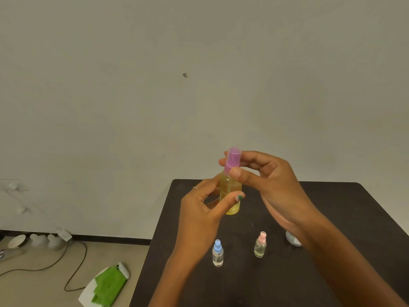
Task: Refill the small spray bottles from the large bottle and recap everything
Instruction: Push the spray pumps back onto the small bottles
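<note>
Large bottle: clear plastic, filled with yellow liquid nearly to the shoulder, held upright in the air above the dark tabletop. Purple cap sits on its neck.

Left hand: fingers and thumb curled round the body of the large bottle, thumb across its front.

Right hand: thumb and fingertips pinch the purple cap at its base and side.

Small spray bottle, blue top: upright on the tabletop, near edge, below the left hand; clear body with a little colourless liquid in the lower part.

Small spray bottle, pink top: upright on the tabletop, to the right of the blue one and apart from it; holds pale yellowish liquid, most of the way up.

Round whitish object: on the tabletop, partly hidden behind the right forearm; kind cannot be told.

Floor, left of the tabletop: green cloth on a white board, a dark cable, pale bowls by the wall.
</note>
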